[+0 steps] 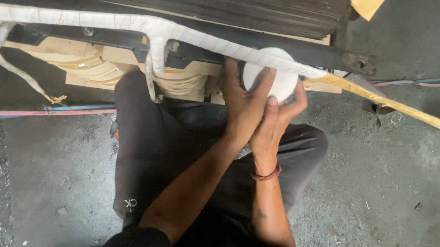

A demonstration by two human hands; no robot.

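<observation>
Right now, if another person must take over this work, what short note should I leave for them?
Left hand and right hand: both grip the white tape roll, pressed against the long lead.
Done: the lead is wrapped in white tape from its left end up to the roll, including the short branch hanging down.
Left: the yellowish bare stretch to the right of the roll is still unwrapped.
</observation>
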